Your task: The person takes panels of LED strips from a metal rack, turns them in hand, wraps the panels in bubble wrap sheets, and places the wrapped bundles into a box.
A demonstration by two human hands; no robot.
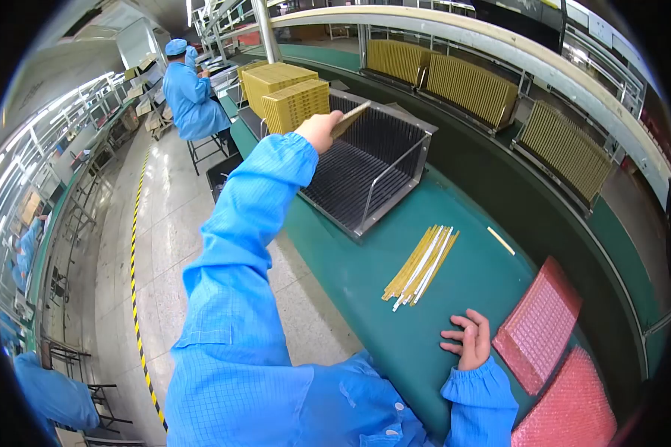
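Observation:
My left hand (pixel 319 132) reaches far forward and pinches a thin tan board (pixel 353 118) above a black slotted rack (pixel 359 201) with metal edges. Stacks of yellow-brown boards (pixel 297 106) stand at the rack's far side, just past that hand. My right hand (pixel 471 339) is near the front of the green table, palm partly turned up, fingers slightly curled and apart, holding nothing. Beyond it lies a loose bundle of yellow and white strips (pixel 423 266). Pink bubble-wrapped panels (pixel 538 325) lie to the right of my right hand.
A single short strip (pixel 501 241) lies on the green table (pixel 335 257). Racks of upright yellow boards (pixel 472 88) line the conveyor under a metal shelf (pixel 455 20). A co-worker in blue (pixel 190 97) sits at the far left of the table. More people are farther left.

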